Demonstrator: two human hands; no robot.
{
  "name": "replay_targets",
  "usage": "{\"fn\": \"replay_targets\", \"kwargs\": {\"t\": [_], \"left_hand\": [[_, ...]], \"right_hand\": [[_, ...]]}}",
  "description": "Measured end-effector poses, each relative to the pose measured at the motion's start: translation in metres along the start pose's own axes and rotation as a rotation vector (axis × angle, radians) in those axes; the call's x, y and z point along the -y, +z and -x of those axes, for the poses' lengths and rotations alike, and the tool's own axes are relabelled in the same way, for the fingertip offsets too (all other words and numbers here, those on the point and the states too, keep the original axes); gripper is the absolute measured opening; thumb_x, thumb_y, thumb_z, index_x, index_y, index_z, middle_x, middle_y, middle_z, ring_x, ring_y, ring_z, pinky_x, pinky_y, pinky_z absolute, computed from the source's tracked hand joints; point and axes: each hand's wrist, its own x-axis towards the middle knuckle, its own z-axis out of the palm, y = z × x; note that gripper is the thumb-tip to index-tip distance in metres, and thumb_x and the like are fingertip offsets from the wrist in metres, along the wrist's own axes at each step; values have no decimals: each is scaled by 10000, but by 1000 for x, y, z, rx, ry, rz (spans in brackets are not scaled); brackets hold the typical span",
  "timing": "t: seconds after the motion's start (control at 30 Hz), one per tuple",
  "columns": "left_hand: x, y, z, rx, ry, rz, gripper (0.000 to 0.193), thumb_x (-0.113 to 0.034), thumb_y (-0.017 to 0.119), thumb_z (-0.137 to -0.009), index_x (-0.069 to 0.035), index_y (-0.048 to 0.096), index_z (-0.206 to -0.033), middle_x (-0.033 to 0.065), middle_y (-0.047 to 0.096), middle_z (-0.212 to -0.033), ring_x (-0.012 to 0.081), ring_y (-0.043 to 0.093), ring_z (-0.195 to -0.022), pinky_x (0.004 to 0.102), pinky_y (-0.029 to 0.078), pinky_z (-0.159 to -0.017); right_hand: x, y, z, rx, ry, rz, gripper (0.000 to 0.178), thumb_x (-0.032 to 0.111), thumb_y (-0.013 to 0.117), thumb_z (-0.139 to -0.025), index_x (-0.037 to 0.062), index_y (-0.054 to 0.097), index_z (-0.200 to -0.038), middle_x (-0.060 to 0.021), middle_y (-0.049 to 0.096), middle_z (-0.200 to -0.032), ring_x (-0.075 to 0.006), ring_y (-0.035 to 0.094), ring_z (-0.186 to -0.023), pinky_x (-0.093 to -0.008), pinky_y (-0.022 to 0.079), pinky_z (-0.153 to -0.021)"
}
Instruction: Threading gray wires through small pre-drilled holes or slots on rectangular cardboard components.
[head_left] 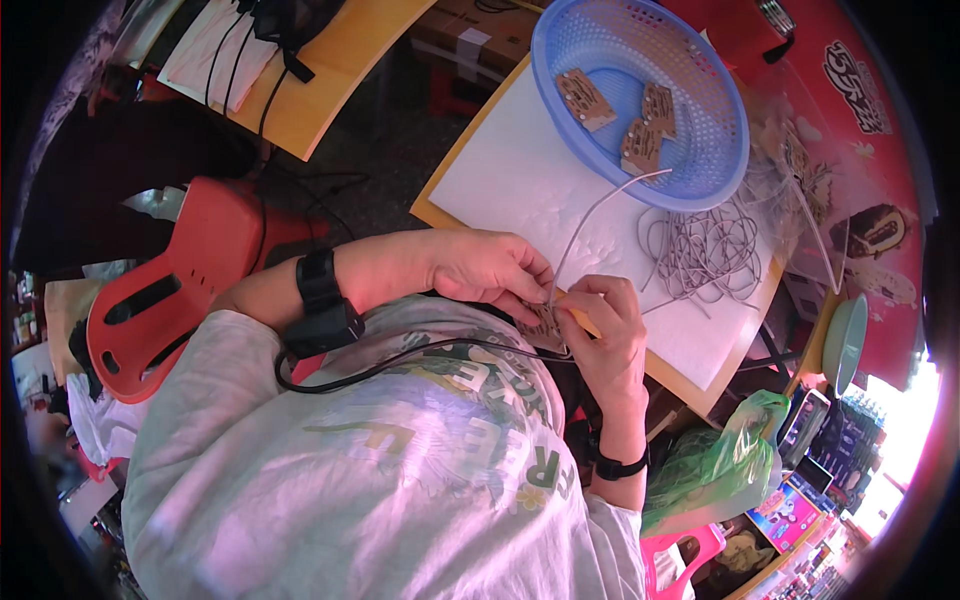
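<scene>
My left hand (pixel 492 272) and my right hand (pixel 608 335) meet at the table's near edge, in front of my shirt. Between them is a small brown tag (pixel 543 332), mostly covered by the fingers. A thin pale grey cord (pixel 585 215) rises from the fingertips and curves toward the basket, its loose end near the rim. The left fingers are closed on the tag's upper side. My right thumb and forefinger pinch the cord close to the tag; the exact contact is partly hidden.
A blue plastic basket (pixel 735 150) with several brown tags stands on the white-topped table (pixel 500 165). Beside it lies a tangled heap of pale cord (pixel 700 255) and a clear plastic bag (pixel 800 180). A red chair (pixel 215 240) is at left, a green bag (pixel 720 465) at right.
</scene>
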Motion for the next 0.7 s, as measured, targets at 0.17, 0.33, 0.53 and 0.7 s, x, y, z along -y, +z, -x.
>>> {"fn": "replay_targets", "kwargs": {"t": [0.17, 0.33, 0.53, 0.7], "left_hand": [[2, -1, -5, -106, -56, 10, 82, 12, 559, -891, 34, 564, -970, 84, 598, -979, 199, 634, -950, 335, 547, -899], [3, -2, -6, -118, -121, 74, 107, 32, 561, -875, 46, 562, -981, 105, 594, -999, 223, 636, -961, 356, 554, -892], [2, 6, -6, -149, -158, 6, 156, 26, 557, -876, 61, 561, -1028, 126, 598, -1043, 231, 633, -983, 352, 555, -888], [3, 13, -7, -198, -140, -61, 150, 17, 536, -889, 46, 552, -1036, 144, 596, -1065, 239, 624, -1034, 353, 556, -885]], "right_hand": [[-2, 3, 2, 53, -133, 145, 194, 12, 720, -693, 55, 660, -873, -62, 597, -872, -249, 589, -798, -354, 491, -691], [5, -6, -3, 138, -216, 187, 205, -5, 701, -696, 32, 645, -890, -77, 589, -873, -251, 580, -804, -358, 478, -708], [-5, -3, -1, 220, -222, 225, 176, 0, 671, -721, 34, 599, -878, -86, 573, -881, -255, 567, -823, -355, 460, -722], [-20, -2, 16, 163, -13, -129, 109, 18, 617, -806, 34, 562, -898, -101, 582, -916, -239, 587, -865, -318, 464, -738]]}}
